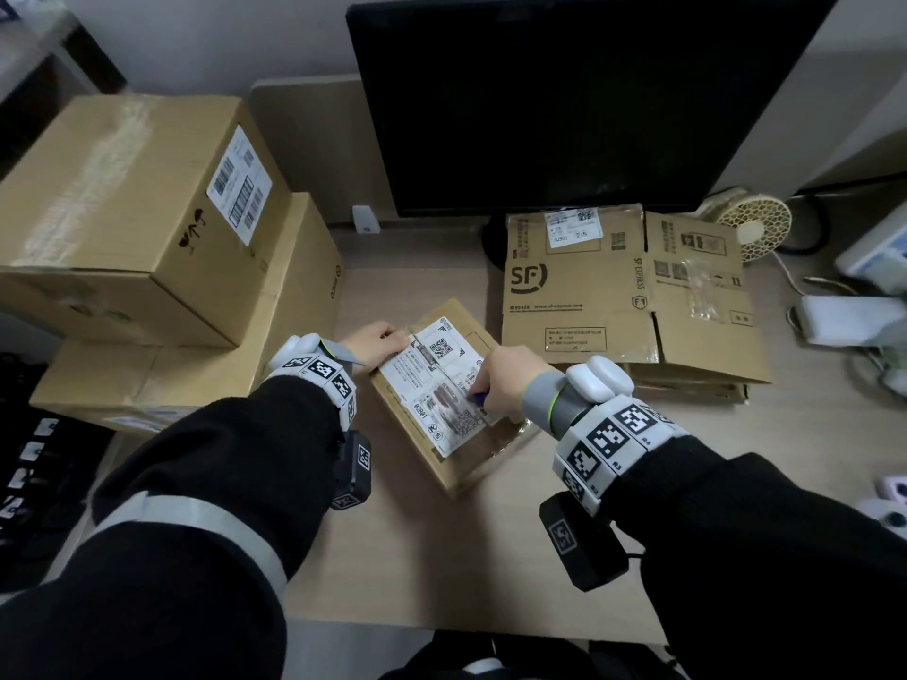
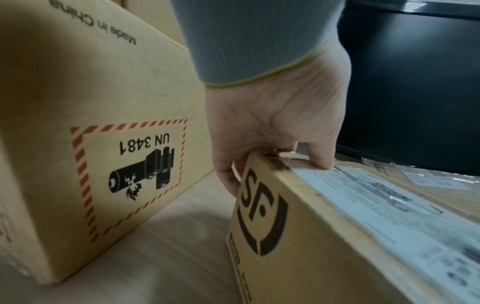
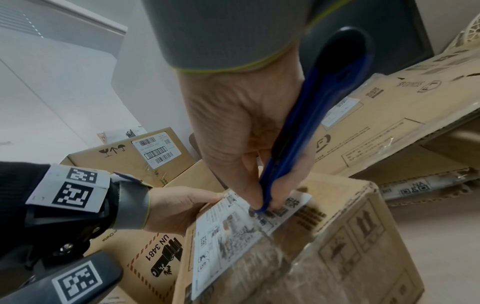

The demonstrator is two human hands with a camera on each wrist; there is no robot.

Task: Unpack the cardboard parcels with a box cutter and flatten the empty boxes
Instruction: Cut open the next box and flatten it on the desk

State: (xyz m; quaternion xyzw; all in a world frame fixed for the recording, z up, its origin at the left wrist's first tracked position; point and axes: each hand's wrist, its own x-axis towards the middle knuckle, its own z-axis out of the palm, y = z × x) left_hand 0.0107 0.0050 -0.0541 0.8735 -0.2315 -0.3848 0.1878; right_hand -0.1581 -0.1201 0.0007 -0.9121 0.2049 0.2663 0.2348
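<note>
One SF parcel (image 1: pixel 444 385) (label 02801), box cutter (image 3: pixel 298 133)

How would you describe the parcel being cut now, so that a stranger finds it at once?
Start at the black monitor; on the desk before it lies the small parcel, between both hands. Alone among the boxes, a white shipping label covers its top.

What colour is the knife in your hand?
Blue. The knife in the right hand shows best in the right wrist view.
</note>
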